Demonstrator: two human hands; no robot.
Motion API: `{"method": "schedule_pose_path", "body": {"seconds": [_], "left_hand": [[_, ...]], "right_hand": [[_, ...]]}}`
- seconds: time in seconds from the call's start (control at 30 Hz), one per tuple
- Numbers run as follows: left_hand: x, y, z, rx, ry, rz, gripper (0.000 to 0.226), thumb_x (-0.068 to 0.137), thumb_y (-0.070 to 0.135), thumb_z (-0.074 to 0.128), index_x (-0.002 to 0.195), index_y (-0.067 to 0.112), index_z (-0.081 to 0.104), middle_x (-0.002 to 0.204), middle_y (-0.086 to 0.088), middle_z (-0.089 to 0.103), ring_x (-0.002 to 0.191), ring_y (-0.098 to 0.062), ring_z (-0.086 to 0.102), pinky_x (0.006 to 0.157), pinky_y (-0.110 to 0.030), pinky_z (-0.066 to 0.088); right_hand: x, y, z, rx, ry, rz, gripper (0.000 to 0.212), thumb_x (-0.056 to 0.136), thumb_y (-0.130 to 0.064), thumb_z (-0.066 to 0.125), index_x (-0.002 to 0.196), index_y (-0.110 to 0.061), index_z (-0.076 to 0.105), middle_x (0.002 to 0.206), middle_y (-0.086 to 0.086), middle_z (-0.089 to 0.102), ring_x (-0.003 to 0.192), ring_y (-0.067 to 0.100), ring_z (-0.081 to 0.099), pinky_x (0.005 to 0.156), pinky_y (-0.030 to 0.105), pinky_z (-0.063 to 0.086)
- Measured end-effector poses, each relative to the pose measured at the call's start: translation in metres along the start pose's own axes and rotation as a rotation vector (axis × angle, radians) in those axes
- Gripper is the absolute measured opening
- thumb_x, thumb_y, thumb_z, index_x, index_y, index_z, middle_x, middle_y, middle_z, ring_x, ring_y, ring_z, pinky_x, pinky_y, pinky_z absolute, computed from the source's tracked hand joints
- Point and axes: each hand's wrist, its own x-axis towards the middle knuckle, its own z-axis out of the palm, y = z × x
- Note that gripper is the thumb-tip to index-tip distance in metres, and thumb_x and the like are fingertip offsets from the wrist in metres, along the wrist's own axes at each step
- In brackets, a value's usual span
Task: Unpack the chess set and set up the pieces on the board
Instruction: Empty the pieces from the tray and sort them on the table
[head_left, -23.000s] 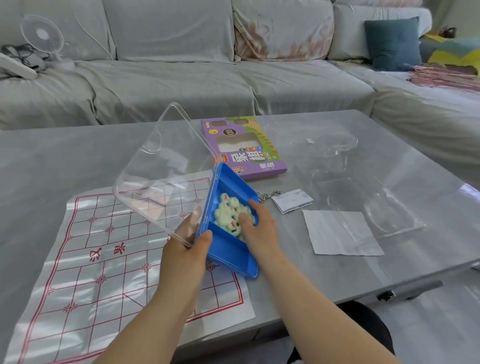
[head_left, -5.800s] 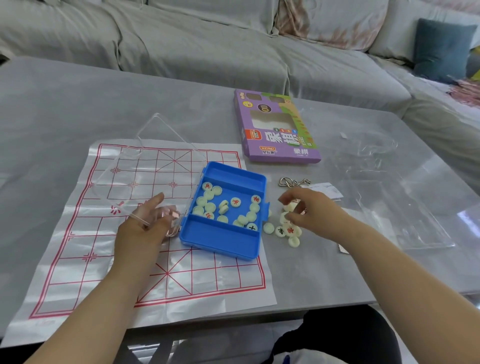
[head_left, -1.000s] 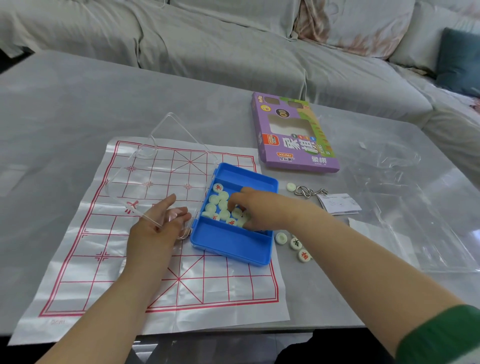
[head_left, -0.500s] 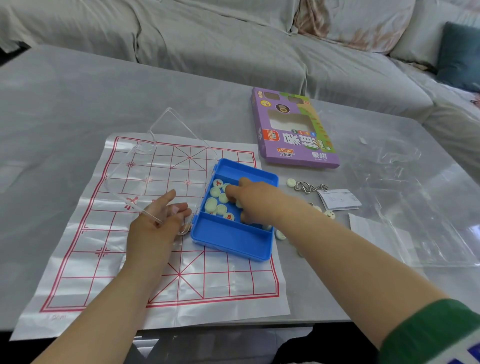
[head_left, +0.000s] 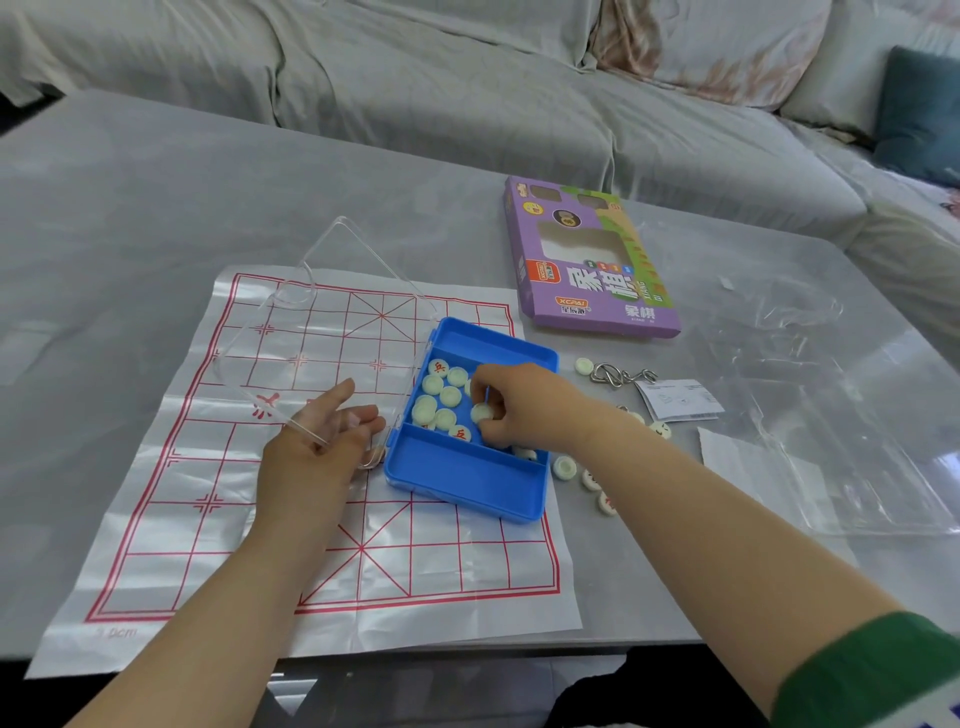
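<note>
on the table (head_left: 156, 208) the paper board (head_left: 311, 571) lies flat, long axis running away from the person. the blue case (head_left: 467, 491) sits on its right edge, clear lid (head_left: 322, 312) tilted open leftward. the left hand (head_left: 317, 449) props the lid, fingers loose and fairly straight. the right hand (head_left: 530, 408) reaches into the case's far compartment, fingers clamped on one pale piece (head_left: 482, 413). other pieces (head_left: 441, 400) lie just left of those fingers, nearer this hand; loose pieces (head_left: 563, 466) sit on the table right of the case.

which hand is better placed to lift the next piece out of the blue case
Right. The right hand is in the blue case, fingers pinching a piece; the left hand rests against the clear lid, outside the case.
</note>
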Motion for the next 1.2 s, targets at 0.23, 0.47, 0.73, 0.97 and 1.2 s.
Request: {"method": "schedule_pose_path", "body": {"seconds": [0.23,0.47,0.73,0.97,1.2], "left_hand": [[-0.002,0.0,0.002,0.005,0.01,-0.009,0.041,0.092,0.009,0.051,0.13,0.024,0.047,0.105,0.008,0.055,0.084,-0.002,0.046,0.048,0.002,0.037],[-0.002,-0.001,0.0,-0.006,-0.001,0.001,0.043,0.09,0.01,0.054,0.129,0.025,0.048,0.102,0.008,0.057,0.084,-0.002,0.049,0.063,-0.008,0.037],[-0.003,0.0,0.001,-0.006,-0.005,0.008,0.043,0.091,0.011,0.053,0.131,0.023,0.046,0.101,0.008,0.055,0.091,-0.007,0.047,0.062,-0.008,0.037],[-0.002,0.001,0.0,0.002,0.003,-0.002,0.042,0.092,0.009,0.051,0.13,0.024,0.046,0.103,0.005,0.057,0.09,-0.006,0.048,0.051,-0.001,0.038],[-0.001,0.001,-0.001,0.018,-0.005,-0.005,0.041,0.092,0.009,0.05,0.13,0.024,0.047,0.101,0.007,0.056,0.086,-0.004,0.048,0.054,-0.003,0.037]], "right_hand": [[-0.039,0.044,-0.027,0.207,0.267,0.099,0.019,0.08,-0.012,0.062,0.086,-0.019,0.046,0.069,-0.012,0.046,0.066,0.011,0.045,0.059,0.014,0.036],[-0.056,0.068,-0.008,0.023,0.059,0.284,0.02,0.084,-0.018,0.057,0.102,-0.018,0.051,0.085,-0.005,0.05,0.082,0.014,0.047,0.071,0.022,0.037],[-0.049,0.048,-0.018,-0.01,0.14,0.197,0.022,0.087,-0.021,0.056,0.109,-0.016,0.054,0.091,-0.005,0.053,0.083,0.011,0.048,0.075,0.02,0.04],[-0.035,0.007,-0.013,-0.215,-0.1,-0.021,0.031,0.091,-0.025,0.053,0.121,-0.022,0.05,0.116,-0.004,0.055,0.102,0.014,0.051,0.08,0.024,0.041],[-0.028,0.02,-0.019,-0.028,-0.167,0.039,0.041,0.087,-0.026,0.059,0.126,-0.019,0.048,0.121,-0.002,0.056,0.089,0.007,0.046,0.075,0.018,0.036]]}}
